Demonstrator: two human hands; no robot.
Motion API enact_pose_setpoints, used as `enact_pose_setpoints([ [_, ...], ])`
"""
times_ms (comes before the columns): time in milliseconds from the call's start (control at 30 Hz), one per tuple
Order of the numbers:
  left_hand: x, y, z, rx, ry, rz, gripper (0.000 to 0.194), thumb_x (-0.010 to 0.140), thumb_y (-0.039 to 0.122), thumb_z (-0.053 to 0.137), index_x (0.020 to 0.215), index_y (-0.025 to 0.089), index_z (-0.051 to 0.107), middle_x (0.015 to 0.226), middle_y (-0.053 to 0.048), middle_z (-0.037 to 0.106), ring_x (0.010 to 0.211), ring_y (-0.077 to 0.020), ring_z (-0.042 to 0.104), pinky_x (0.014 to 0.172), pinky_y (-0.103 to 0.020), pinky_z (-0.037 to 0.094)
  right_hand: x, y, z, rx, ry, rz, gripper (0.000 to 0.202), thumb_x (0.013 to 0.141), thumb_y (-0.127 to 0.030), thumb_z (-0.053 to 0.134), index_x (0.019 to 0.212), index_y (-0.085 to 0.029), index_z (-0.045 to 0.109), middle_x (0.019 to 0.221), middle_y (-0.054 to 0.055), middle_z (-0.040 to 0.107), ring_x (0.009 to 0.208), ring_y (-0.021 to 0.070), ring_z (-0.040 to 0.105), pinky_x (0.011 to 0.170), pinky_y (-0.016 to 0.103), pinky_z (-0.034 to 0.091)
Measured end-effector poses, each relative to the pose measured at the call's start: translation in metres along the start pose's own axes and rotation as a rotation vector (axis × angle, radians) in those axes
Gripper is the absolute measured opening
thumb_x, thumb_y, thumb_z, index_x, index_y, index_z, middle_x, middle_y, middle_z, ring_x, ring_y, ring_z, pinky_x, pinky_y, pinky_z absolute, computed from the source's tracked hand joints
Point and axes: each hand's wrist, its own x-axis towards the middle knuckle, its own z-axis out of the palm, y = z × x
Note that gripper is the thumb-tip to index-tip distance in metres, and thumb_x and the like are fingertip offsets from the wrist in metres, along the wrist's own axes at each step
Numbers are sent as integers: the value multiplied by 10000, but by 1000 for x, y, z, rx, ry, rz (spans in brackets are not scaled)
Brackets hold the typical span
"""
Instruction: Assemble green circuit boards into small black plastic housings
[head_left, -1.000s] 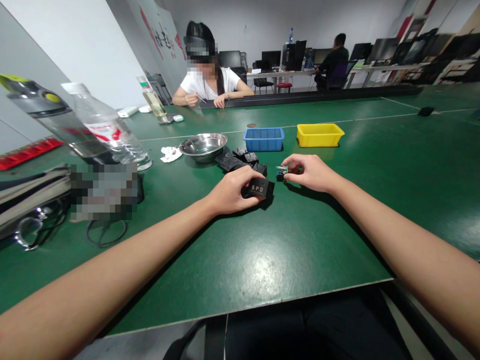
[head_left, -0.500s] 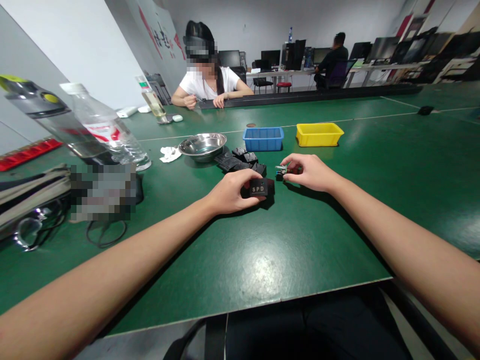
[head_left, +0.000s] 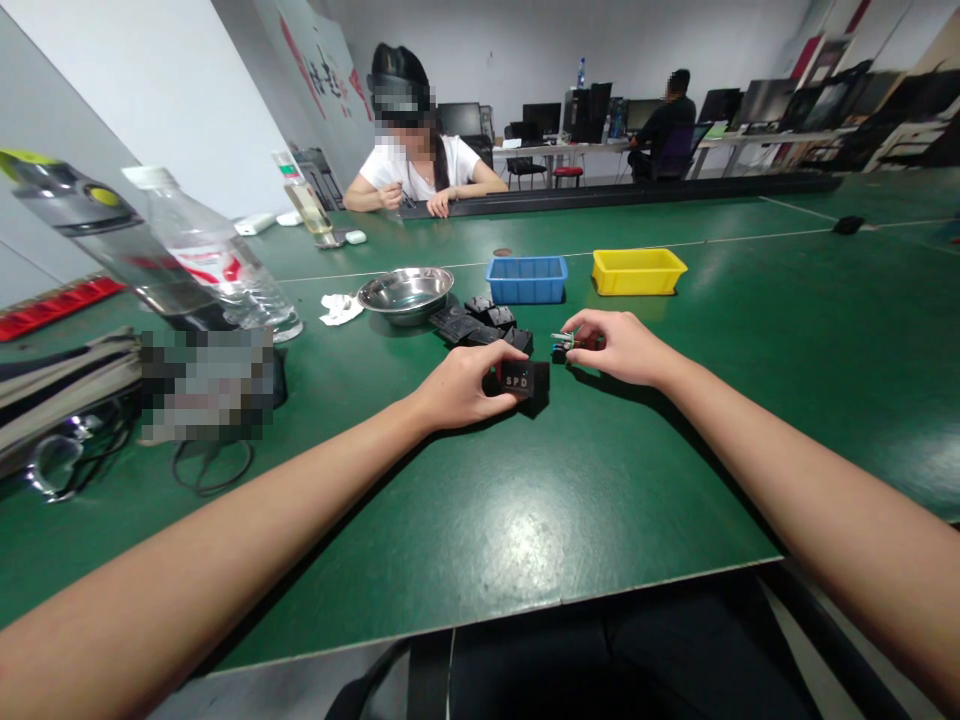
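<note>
Between the thumb and fingers of my left hand (head_left: 469,388) is a black box marked "SPD" (head_left: 519,379), its lettered side facing me. My right hand (head_left: 619,345) pinches a small electronic part with metal and coloured bits (head_left: 561,346), a short way right of the box. The fingers partly cover that part, and its exact kind cannot be made out. Just beyond my left hand lies a heap of black plastic pieces (head_left: 480,320), close to a shiny metal bowl (head_left: 407,293).
A blue bin (head_left: 527,280) and a yellow bin (head_left: 640,272) stand farther back on the green table (head_left: 420,560). At left are a water bottle (head_left: 217,265), a grey drinking bottle (head_left: 97,225) and crumpled tissue (head_left: 340,308). Another person (head_left: 420,170) sits across the table.
The SPD box has tilted very slightly in my left hand. My right hand keeps its place. Across the table, the other person's hand has risen a little.
</note>
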Motion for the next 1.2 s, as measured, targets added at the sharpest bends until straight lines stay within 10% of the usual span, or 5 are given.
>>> enact_pose_setpoints([
  [1200, 4, 3, -2, -28, -19, -14, 275, 827, 380, 689, 970, 159, 609, 781, 1, 629, 643, -123, 554, 614, -233, 424, 1, -1, -1, 17, -22, 21, 266, 753, -303, 693, 988, -180, 707, 779, 13, 722, 646, 150, 590, 671, 281, 447],
])
